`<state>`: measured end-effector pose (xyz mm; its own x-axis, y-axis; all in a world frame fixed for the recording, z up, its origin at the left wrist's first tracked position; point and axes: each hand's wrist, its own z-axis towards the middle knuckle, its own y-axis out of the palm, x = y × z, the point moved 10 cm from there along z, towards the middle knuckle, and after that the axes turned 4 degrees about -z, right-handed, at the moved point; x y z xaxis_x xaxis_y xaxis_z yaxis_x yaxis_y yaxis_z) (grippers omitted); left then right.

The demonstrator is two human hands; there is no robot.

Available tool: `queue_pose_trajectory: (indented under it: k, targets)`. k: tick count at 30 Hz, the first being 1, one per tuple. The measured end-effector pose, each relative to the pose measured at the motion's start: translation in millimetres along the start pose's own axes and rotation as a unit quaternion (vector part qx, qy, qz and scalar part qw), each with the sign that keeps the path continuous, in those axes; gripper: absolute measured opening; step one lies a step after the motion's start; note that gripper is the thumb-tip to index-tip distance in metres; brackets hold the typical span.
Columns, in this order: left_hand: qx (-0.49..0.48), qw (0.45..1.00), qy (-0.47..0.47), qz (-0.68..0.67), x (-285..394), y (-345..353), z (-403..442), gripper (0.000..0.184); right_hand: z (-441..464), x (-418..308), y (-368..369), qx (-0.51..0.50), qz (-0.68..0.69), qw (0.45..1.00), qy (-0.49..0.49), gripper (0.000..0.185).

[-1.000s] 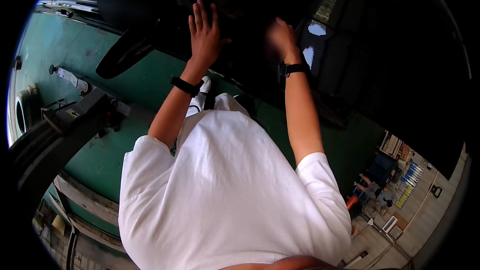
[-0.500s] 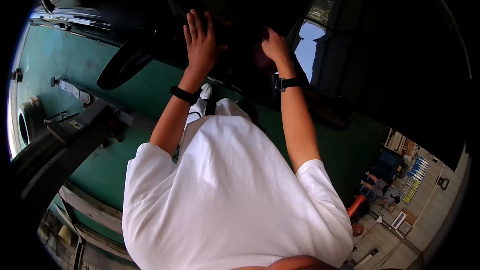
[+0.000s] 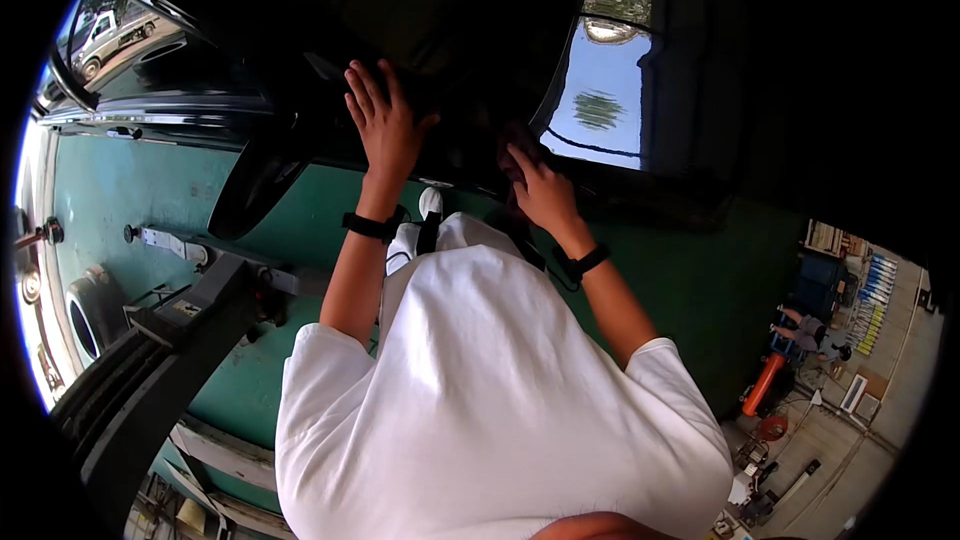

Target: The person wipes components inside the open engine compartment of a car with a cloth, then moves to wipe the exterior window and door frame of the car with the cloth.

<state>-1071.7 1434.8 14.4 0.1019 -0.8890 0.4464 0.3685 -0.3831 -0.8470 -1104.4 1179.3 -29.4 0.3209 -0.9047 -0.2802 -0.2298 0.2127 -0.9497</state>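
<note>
In the head view my left hand [image 3: 388, 135] lies on the dark body of a glossy black car [image 3: 450, 120], its fingers stretched out and the thumb apart. Further right, my right hand [image 3: 545, 192] presses a dark maroon cloth [image 3: 514, 152] against the car near a reflective window or panel [image 3: 600, 95]. Its index finger is extended over the cloth, and the other fingers curl in. A black strap circles each wrist. The car's side mirror [image 3: 258, 180] juts out left of my left hand. Shadow hides much of the car's surface and the cloth's edges.
Grey lift arms [image 3: 165, 350] stretch over the green floor [image 3: 130, 180] on the left, near a tyre [image 3: 92, 312]. A pickup truck [image 3: 108, 38] stands outside. At far right are a person [image 3: 803, 328], an orange cylinder [image 3: 764, 383] and a wall rack [image 3: 876, 302].
My right hand and the cloth have moved down the car, nearer my body. My left hand remains spread on the car. The view has tilted, showing more of the window's reflection.
</note>
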Motion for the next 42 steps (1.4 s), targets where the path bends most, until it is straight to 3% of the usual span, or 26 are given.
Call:
queue_pose_trajectory:
  k: [2, 9, 11, 14, 15, 17, 20, 24, 27, 29, 32, 37, 39, 42]
  targets:
    - [-0.016, 1.000, -0.001, 0.010, -5.1, 4.1, -2.8, 0.119, -19.9, 21.0, 7.4, 0.023, -0.040, 0.999, 0.002, 0.068]
    - [-0.015, 0.999, 0.013, 0.031, -3.2, 1.4, -2.4, 0.120, -74.1, 93.2, 14.9, 0.141, 0.019, 0.986, 0.089, 0.065]
    - [-0.034, 0.999, 0.017, 0.027, 1.4, -8.8, -0.8, 0.114, -82.1, 93.3, -2.4, 0.231, 0.046, 0.968, 0.086, 0.062]
    - [-0.179, 0.951, -0.071, -0.242, 1.9, -20.9, 2.8, 0.092, -74.1, 76.5, 10.2, 0.208, 0.068, 0.967, 0.132, 0.059]
    - [-0.200, 0.945, -0.090, -0.244, 7.8, -29.3, 0.3, 0.086, -67.3, 73.7, 17.0, 0.193, 0.085, 0.968, 0.138, 0.058]
    - [-0.215, 0.956, -0.021, -0.196, 24.6, -36.1, -5.4, 0.075, -65.5, 74.3, 11.6, 0.212, 0.118, 0.960, 0.137, 0.053]
    - [-0.315, 0.920, 0.085, -0.218, 57.9, -12.5, -18.4, 0.053, -76.2, 99.2, 0.6, 0.200, 0.115, 0.956, 0.180, 0.045]
    - [-0.372, 0.880, 0.097, -0.279, 95.1, 8.1, -25.6, 0.043, -101.0, 168.2, -6.0, 0.286, 0.091, 0.920, 0.253, 0.039]
    - [-0.360, 0.869, 0.160, -0.298, 117.2, 15.5, -25.4, 0.041, -98.0, 172.9, -12.9, 0.243, 0.087, 0.912, 0.318, 0.036]
    - [-0.359, 0.870, 0.162, -0.298, 131.6, 19.1, -25.3, 0.040, -81.9, 150.7, -10.1, 0.179, 0.116, 0.931, 0.297, 0.036]
    - [-0.335, 0.867, 0.180, -0.322, 167.0, 24.0, -27.9, 0.039, -70.0, 129.2, 6.8, 0.196, 0.142, 0.940, 0.241, 0.042]
    - [-0.314, 0.848, 0.256, -0.343, 213.6, 23.5, -37.6, 0.041, -89.4, 165.4, 12.2, 0.141, 0.129, 0.947, 0.259, 0.043]
    - [-0.432, 0.800, 0.213, -0.358, 221.1, 52.4, -50.7, 0.039, -110.4, 206.1, 6.5, 0.169, 0.123, 0.916, 0.343, 0.043]
    - [-0.370, 0.817, 0.271, -0.351, 248.9, 40.8, -48.0, 0.034, -133.0, 252.4, 8.0, 0.250, 0.014, 0.898, 0.363, 0.043]
